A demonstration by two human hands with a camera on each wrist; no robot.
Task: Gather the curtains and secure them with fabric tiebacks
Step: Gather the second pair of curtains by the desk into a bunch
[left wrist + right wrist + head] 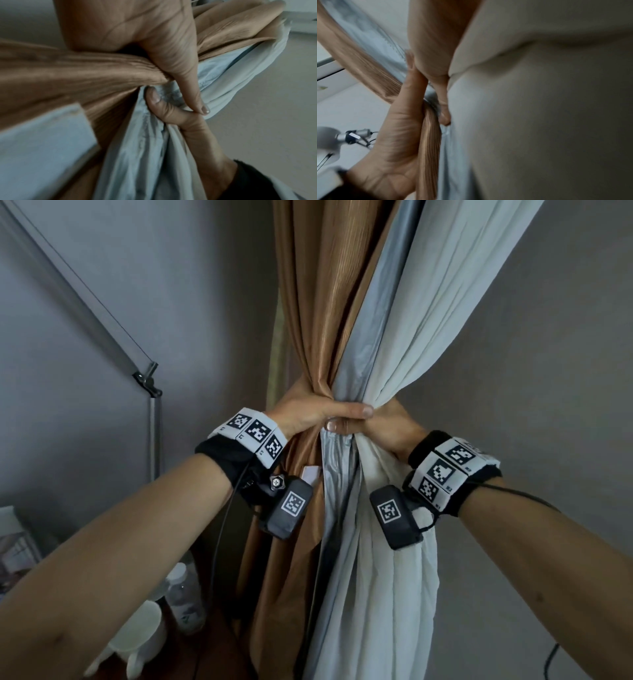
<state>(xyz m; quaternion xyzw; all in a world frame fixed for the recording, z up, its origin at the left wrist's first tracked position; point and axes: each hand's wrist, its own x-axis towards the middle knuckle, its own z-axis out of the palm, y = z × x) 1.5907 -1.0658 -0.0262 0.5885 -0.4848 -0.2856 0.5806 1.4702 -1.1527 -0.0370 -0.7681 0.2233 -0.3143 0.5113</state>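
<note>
A brown curtain [315,302] and a pale grey-white curtain [428,302] hang together and are bunched into one bundle at the middle of the head view. My left hand [308,412] grips the bundle from the left, its thumb lying across the front. My right hand [387,429] grips the same waist from the right, thumb just under the left thumb. The left wrist view shows the left hand [163,54] squeezing the brown folds [68,81] while the right hand [188,128] presses into the pale folds [145,155]. A small white tab [310,474] hangs below.
A metal lamp arm [147,378] stands at the left against the grey wall. Below it are a clear bottle [185,597] and a white mug [137,635]. A dark cable [551,659] shows at the lower right. Pale cloth [539,108] fills the right wrist view.
</note>
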